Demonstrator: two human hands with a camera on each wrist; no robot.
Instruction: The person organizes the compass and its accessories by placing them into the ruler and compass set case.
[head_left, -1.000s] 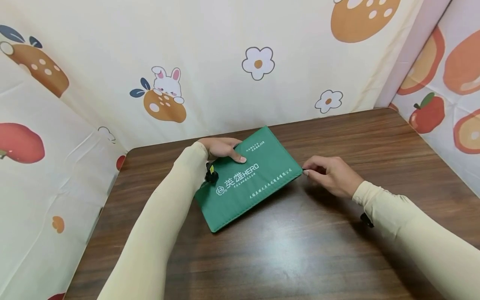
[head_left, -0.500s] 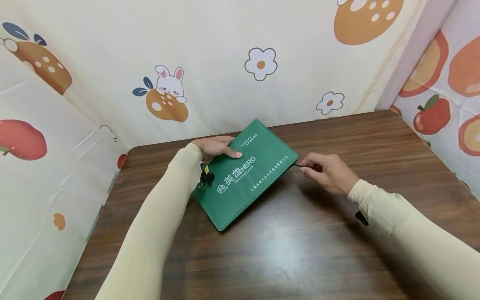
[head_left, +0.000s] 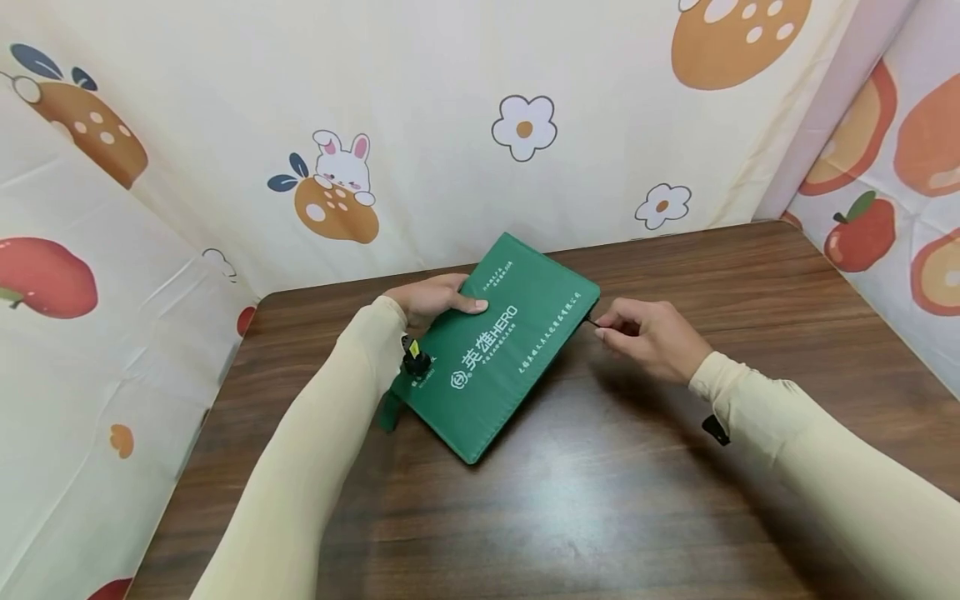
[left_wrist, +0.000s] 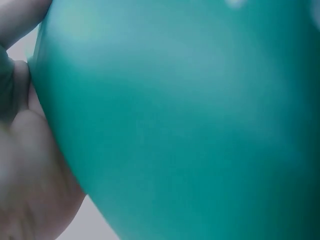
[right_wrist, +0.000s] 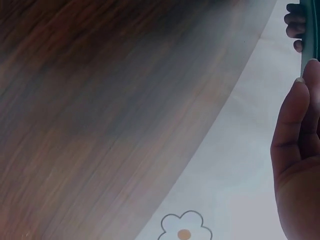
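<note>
A green zip pouch point(head_left: 517, 350) with white lettering is held tilted over the table in the head view. My left hand point(head_left: 433, 300) grips its upper left edge, thumb flat on the printed face and the other fingers behind it. At the pouch's right corner, my right hand point(head_left: 654, 337) pinches a thin black zipper pull point(head_left: 592, 322) between thumb and index finger. Green cover point(left_wrist: 175, 130) fills most of the left wrist view, the palm beside its edge. In the right wrist view, the left fingers point(right_wrist: 295, 27) show behind the pouch. A green strap point(head_left: 388, 412) hangs at its left corner.
The brown wooden table point(head_left: 570, 517) extends beneath both forearms. A cream curtain point(head_left: 435, 125) with printed flowers and a rabbit stands along its back edge, and fruit-printed cloth point(head_left: 915, 167) hangs at the right side.
The pouch has turned counterclockwise, its lower corner shifting right and its right corner rising. My right hand has moved slightly up and left, still pinching the pull. The strap has come into sight.
</note>
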